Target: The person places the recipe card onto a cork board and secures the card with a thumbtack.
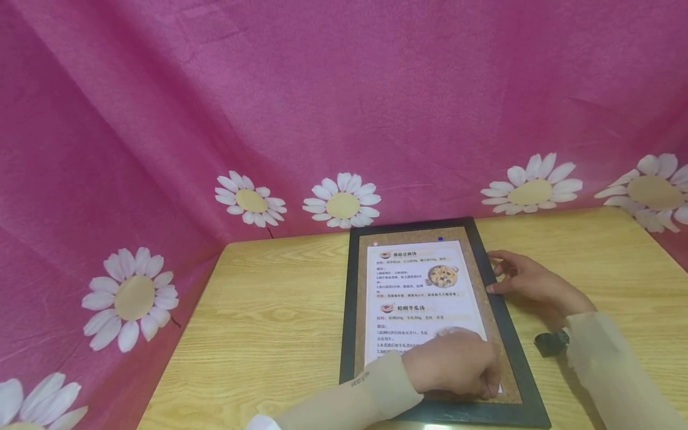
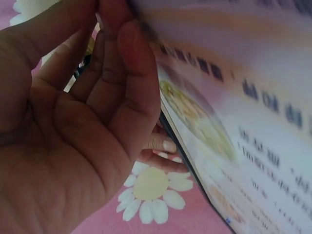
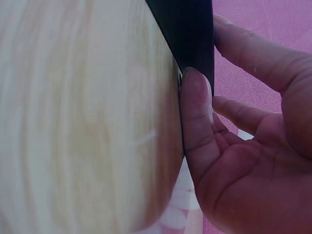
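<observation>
A printed recipe sheet (image 1: 414, 280) with Chinese text and pictures of soup bowls lies on a cork board (image 1: 359, 310) with a black frame (image 1: 350, 298). A white pin (image 1: 375, 244) and a blue pin (image 1: 441, 239) sit along its top edge. My left hand (image 1: 457, 364) reaches across the sheet's lower part, thumb and fingertips pinched together at its bottom right corner. The fingers hide whatever small thing they pinch. My right hand (image 1: 532, 280) rests against the frame's right side, fingertips touching its edge (image 3: 197, 39).
The board lies on a light wood-grain table (image 1: 258, 310). Behind and to the left hangs a pink cloth (image 1: 322, 89) printed with white daisies. A black band (image 1: 552, 344) is at the right wrist.
</observation>
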`<action>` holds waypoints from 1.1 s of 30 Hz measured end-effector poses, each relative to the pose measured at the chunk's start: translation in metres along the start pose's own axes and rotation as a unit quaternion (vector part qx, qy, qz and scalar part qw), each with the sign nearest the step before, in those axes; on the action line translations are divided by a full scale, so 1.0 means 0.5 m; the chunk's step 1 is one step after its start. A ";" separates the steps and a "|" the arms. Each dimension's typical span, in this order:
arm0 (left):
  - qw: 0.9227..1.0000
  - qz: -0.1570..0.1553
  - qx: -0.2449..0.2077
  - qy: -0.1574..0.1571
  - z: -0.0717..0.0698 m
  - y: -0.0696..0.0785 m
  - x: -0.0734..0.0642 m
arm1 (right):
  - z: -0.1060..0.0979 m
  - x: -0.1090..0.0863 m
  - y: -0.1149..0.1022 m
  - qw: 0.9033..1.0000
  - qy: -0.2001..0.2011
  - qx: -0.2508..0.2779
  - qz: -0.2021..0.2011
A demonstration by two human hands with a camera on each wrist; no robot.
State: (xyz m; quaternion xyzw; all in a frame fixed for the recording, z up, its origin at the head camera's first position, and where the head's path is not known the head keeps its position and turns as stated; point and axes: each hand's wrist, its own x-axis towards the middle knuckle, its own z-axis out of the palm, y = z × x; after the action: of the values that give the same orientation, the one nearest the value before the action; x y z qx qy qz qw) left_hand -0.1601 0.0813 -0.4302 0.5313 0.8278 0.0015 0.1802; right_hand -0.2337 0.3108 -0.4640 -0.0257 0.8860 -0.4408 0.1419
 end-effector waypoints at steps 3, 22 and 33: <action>1.000 0.000 0.000 -0.010 0.002 0.003 0.002 | 0.001 0.000 0.003 1.000 -0.004 0.012 0.004; 0.998 -0.029 -0.053 -0.027 -0.003 -0.005 0.005 | 0.000 0.001 0.001 1.000 -0.008 0.021 0.011; 0.996 -0.054 -0.075 -0.012 0.000 -0.004 0.007 | 0.001 0.002 0.002 1.000 -0.008 0.021 0.015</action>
State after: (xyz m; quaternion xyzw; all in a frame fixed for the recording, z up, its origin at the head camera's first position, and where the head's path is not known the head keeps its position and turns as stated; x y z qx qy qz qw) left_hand -0.1629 0.0836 -0.4319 0.4708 0.8506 0.0473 0.2294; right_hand -0.2343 0.3110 -0.4653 -0.0129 0.8756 -0.4567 0.1566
